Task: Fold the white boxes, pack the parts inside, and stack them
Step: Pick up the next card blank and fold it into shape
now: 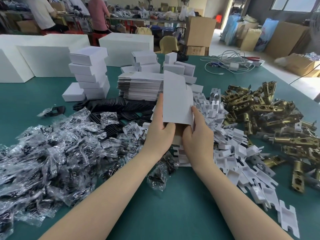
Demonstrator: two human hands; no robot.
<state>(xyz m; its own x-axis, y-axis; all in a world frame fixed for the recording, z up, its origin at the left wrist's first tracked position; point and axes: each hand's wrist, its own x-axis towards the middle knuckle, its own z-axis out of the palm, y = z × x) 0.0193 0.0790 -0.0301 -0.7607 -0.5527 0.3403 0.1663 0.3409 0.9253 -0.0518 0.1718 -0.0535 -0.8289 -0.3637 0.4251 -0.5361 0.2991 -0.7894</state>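
Both hands hold one flat white box blank [176, 99] upright above the green table [173, 205]. My left hand [160, 129] grips its lower left edge, thumb curled over the bottom. My right hand [197, 134] pinches its lower right edge, with the forefinger lying up the face. Behind the blank lies a stack of unfolded blanks [140, 89]. Finished white boxes [90, 73] are stacked at the back left. Brass latch parts [270, 118] are heaped on the right, white card inserts [230, 148] in the middle and bagged black parts [57, 144] on the left.
Large white cartons [43, 61] stand along the table's far left edge. More folded boxes [173, 68] sit behind the blanks. Black flat pieces [110, 106] lie near the bags. Cables and a charger [230, 64] lie at the back right. Two people stand at a far bench.
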